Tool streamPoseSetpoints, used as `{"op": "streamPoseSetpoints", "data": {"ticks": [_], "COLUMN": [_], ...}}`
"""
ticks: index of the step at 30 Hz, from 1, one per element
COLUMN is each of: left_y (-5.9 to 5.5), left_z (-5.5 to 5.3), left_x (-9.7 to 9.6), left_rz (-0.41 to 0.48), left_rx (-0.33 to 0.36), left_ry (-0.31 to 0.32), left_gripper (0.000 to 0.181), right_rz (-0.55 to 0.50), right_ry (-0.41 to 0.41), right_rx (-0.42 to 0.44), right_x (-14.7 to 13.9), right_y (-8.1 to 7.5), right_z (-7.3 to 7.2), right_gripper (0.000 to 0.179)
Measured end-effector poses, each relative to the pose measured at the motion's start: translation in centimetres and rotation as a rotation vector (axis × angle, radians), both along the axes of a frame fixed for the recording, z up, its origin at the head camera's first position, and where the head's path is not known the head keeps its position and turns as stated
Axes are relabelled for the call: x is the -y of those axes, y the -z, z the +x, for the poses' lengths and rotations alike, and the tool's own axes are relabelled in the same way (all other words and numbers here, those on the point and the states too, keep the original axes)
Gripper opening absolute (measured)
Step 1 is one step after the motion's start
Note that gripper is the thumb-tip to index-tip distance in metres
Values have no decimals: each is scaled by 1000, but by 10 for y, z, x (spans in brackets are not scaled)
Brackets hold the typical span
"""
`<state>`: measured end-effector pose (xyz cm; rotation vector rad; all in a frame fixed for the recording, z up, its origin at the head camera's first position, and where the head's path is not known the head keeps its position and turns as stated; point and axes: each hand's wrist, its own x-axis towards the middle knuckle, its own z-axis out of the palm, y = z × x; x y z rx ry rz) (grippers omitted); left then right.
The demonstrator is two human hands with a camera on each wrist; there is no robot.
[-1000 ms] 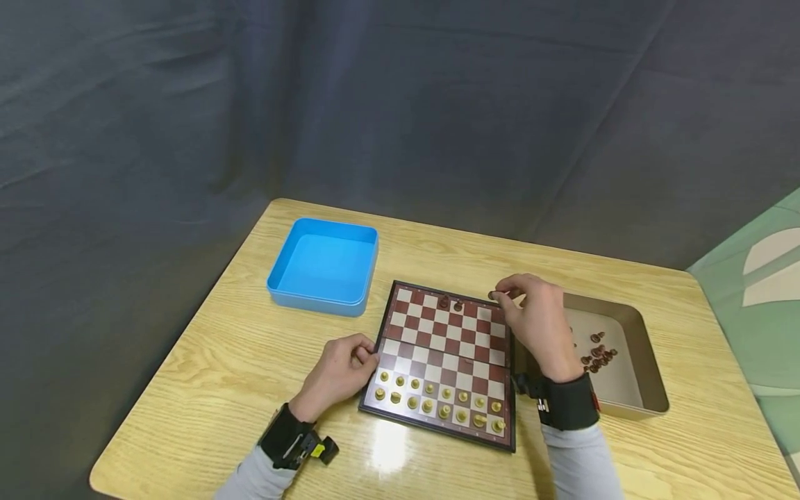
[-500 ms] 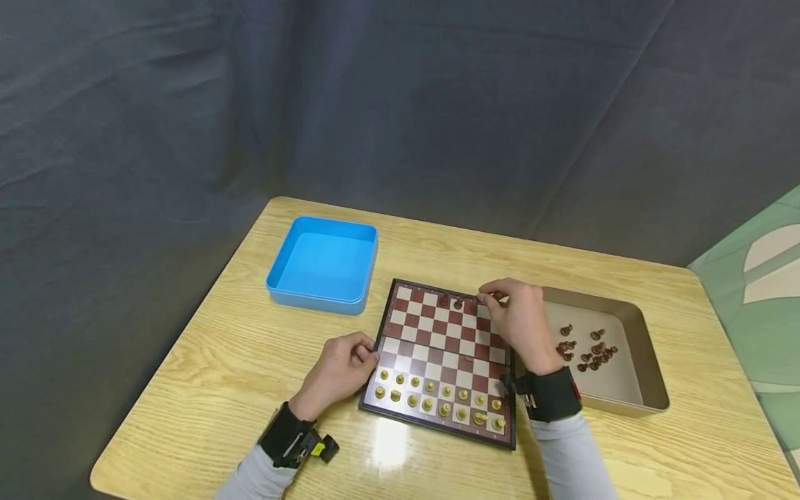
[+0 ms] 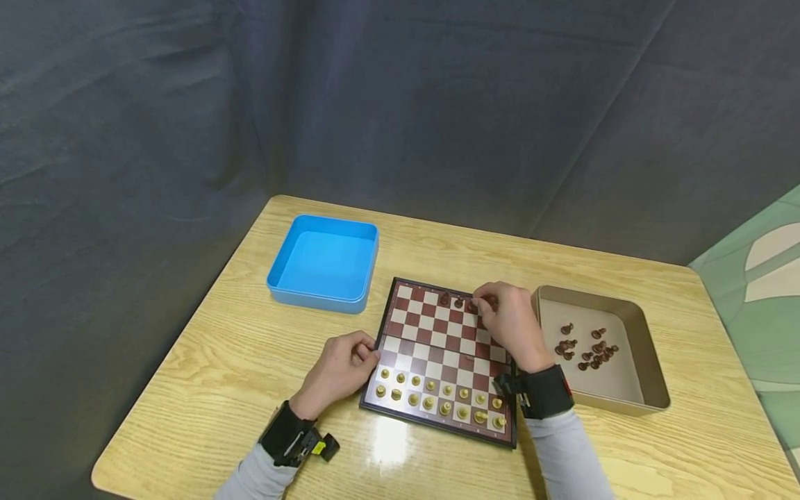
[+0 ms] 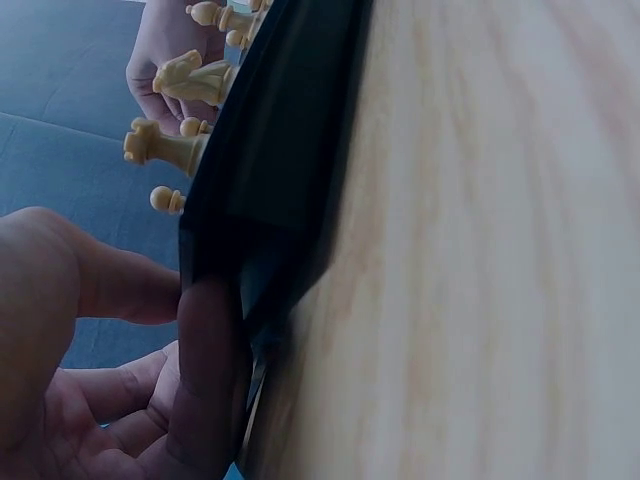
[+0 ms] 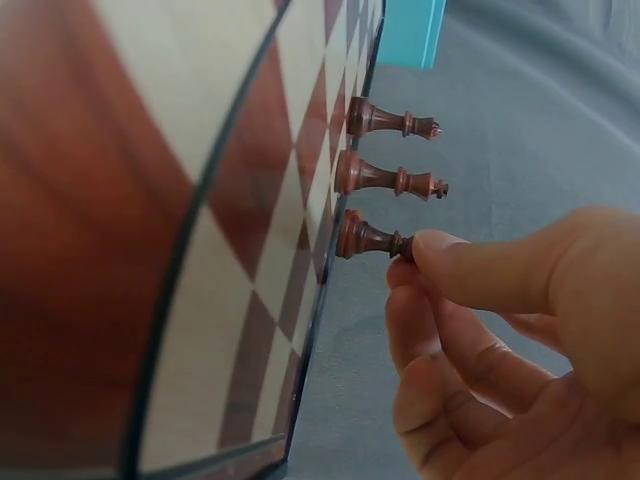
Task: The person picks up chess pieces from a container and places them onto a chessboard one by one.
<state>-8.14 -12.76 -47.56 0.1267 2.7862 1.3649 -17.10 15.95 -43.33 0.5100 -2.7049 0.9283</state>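
A folding chessboard (image 3: 409, 347) lies on the table, with two rows of cream chessmen (image 3: 428, 402) along its near side. My left hand (image 3: 337, 368) grips the board's left edge; in the left wrist view the thumb and a finger pinch its dark rim (image 4: 275, 150). At the far row, my right hand (image 3: 511, 323) pinches the top of a dark brown chess piece (image 5: 365, 238) between thumb and fingers. Its base is at the board surface, and its head is hidden by the fingertips. Beside it stand a dark king (image 5: 385, 179) and a dark queen (image 5: 385, 120).
A tan box (image 3: 653, 368) at the board's right has several dark chessmen (image 3: 600, 354) lying in it. A blue box (image 3: 321, 304) stands at the back left. Dark cloth (image 3: 400, 125) hangs behind the table (image 3: 206, 389).
My right hand has moved left from beside the tan box to the far row, bringing the dark chess piece down next to the two standing there. My left hand has stayed put.
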Motion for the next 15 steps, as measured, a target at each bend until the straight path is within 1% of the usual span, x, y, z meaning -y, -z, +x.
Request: {"op": "streamPoseSetpoints", "data": {"ticks": [4, 11, 15], "left_y": [1, 0, -1], "left_z": [0, 0, 0], "left_x": [0, -1, 0], "left_rz": [0, -3, -1], "left_rx": [-1, -15, -12], "left_ry": [3, 8, 8], "left_gripper": [5, 6, 6], "right_rz": [4, 25, 38], "right_ry": [10, 14, 18], "right_rx": [12, -6, 2], "right_x": [0, 1, 1], "right_y": [2, 5, 5], "right_z": [0, -2, -2], "right_gripper": [7, 6, 7]}}
